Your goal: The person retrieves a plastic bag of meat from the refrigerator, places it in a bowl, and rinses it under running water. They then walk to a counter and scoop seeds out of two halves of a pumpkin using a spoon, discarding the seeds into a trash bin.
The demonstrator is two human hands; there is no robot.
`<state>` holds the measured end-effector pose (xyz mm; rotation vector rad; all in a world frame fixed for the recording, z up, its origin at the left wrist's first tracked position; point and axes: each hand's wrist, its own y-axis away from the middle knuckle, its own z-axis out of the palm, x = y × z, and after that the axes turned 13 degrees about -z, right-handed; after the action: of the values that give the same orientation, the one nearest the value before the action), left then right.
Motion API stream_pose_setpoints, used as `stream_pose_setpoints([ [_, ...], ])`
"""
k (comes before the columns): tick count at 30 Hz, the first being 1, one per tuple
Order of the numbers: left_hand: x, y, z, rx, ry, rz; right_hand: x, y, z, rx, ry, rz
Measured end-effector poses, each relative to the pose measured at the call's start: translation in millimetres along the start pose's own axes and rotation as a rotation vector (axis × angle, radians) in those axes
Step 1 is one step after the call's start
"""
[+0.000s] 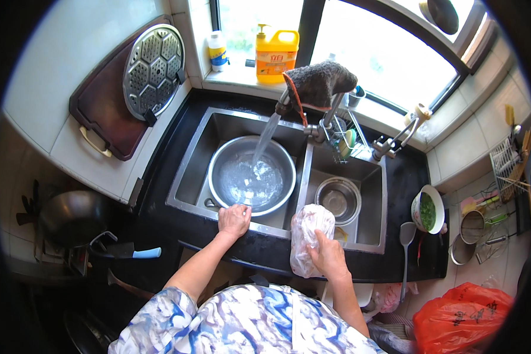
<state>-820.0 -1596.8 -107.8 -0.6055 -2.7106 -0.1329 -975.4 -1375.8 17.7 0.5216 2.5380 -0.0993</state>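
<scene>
A round metal basin (216, 177) stands in the left bowl of the steel sink (307, 177), with water in it. From the faucet spout (284, 106) a stream of water (266, 137) runs into the basin. My left hand (234, 221) has its fingers curled at the basin's front rim; the fingertips are partly hidden. My right hand (329, 254) grips a clear plastic bag (307, 239) at the sink's front edge, right of the divider. Whatever is inside the bag looks pale and cannot be made out. Behind it, a smaller metal bowl (337, 201) sits in the right sink bowl.
A grey cloth (325, 84) drapes over the faucet. To the right are a bowl of chopped greens (428, 211) and a grey spatula (407, 234). A blue-handled knife (146, 253) lies left. A yellow detergent jug (276, 57) stands on the windowsill; a red bag (462, 316) is lower right.
</scene>
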Motion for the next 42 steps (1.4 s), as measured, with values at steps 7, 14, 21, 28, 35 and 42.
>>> stream_pose_setpoints([
  [7, 10, -10, 2, -0.004, 0.283, 0.083, 0, -2, -3, -0.011, -0.030, 0.000],
  [14, 123, -81, 14, -0.135, 0.603, 0.085, 8, -3, -3, -0.010, -0.096, -0.008],
  [21, 219, -190, 47, -0.002, 0.923, -0.027, 10, 4, -9, 0.033, -0.177, -0.003],
  [28, 270, -223, 56, -0.100, 0.922, -0.062, 19, 5, -11, 0.065, -0.242, -0.017],
  [35, 218, -180, 25, -0.433, 0.992, 0.079, 25, -6, -24, 0.042, -0.193, 0.058],
  [42, 26, -58, -17, -0.308, 0.537, 0.173, 12, -30, -30, 0.053, -0.335, -0.066],
])
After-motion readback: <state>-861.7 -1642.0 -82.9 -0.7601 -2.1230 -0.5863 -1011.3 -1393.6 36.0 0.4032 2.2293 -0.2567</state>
